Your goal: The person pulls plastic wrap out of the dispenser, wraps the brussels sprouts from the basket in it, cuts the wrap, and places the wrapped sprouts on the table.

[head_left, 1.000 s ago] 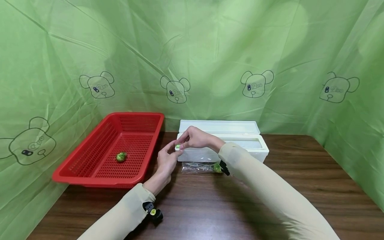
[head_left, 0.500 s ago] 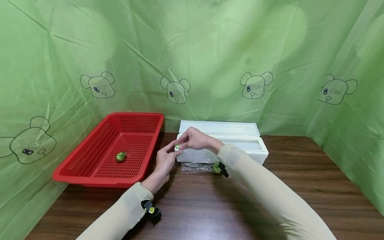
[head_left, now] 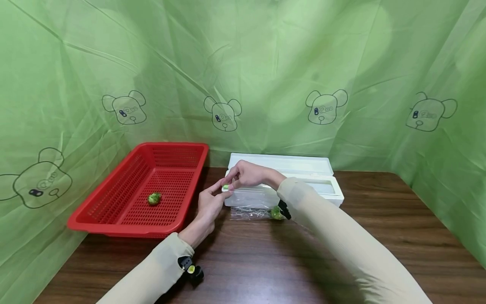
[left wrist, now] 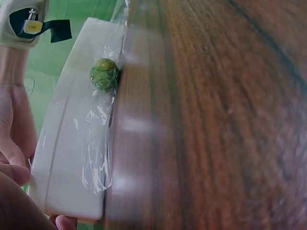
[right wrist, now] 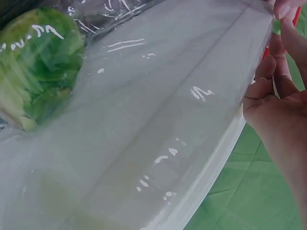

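Observation:
A white cling film box (head_left: 243,198) stands on the table with its lid (head_left: 281,162) tipped back. My left hand (head_left: 208,207) holds its left end between thumb and fingers. At that same corner, my right hand (head_left: 248,175) pinches a small green slide cutter (head_left: 225,186). Clear cling film (left wrist: 98,148) hangs over the box's front and lies crumpled along its foot. A Brussels sprout (left wrist: 104,76) lies at the film in front of the box. In the right wrist view the sprout (right wrist: 43,67) shows through the film, and the left hand's fingers (right wrist: 276,81) meet the box end.
A red perforated basket (head_left: 195,190) stands left of the box, with a single Brussels sprout (head_left: 153,198) on its floor. Green fabric (head_left: 265,84) printed with bear heads walls the back and sides of the dark wooden table (head_left: 258,266).
Both hands stay at the box's left end. The box's right end has shifted slightly rightward and nearer to me. The basket and its sprout have not moved.

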Tool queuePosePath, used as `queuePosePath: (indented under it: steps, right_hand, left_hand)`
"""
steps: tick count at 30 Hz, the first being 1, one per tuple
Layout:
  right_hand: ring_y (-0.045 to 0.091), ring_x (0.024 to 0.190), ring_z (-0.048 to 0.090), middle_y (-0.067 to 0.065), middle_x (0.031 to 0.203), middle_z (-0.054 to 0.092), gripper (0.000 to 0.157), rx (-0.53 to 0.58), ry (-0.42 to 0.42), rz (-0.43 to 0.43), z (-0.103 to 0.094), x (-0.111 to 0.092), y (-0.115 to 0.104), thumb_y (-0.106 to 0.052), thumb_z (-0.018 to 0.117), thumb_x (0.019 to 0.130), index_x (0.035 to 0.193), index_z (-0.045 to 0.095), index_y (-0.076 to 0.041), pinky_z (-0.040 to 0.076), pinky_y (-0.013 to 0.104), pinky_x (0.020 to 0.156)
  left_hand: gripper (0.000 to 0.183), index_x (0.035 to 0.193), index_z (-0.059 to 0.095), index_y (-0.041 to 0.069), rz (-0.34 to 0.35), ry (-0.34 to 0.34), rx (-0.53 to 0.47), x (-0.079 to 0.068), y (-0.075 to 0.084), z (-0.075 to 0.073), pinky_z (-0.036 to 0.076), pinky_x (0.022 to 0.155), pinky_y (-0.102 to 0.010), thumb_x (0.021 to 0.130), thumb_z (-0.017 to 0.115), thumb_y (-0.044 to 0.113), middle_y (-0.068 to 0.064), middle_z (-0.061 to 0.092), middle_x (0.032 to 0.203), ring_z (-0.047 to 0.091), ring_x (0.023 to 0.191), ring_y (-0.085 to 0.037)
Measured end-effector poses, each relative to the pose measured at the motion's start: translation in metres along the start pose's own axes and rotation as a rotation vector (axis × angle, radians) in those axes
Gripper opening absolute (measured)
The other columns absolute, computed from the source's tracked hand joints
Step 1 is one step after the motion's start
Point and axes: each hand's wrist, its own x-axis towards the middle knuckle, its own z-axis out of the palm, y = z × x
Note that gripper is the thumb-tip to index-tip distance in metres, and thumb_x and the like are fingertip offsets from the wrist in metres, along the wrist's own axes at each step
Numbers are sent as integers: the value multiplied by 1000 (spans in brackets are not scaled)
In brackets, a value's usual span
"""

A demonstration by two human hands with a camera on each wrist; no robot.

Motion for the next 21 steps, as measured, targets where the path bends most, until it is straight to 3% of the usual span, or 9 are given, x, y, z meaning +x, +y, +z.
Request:
queuePosePath:
  steps: [13,21]
  right_hand:
    - [7,72,55,14,113,77,27,49,-45,16,-1,0,-4,5,71,95,121,73,9,40,21,63]
    - [12,97,69,13,116,77,26,26,-61,31,0,4,-2,5,71,95,121,73,10,51,23,80]
  left_hand:
    - [54,138,70,9,3,-1,-18,-3,0,-3,43,100,-36,86,82,10,-10,67,138,55,123,-21]
    - [55,140,69,9,-10,6,-12,-2,1,-3,43,103,-38,86,82,12,-11,67,139,55,125,-22]
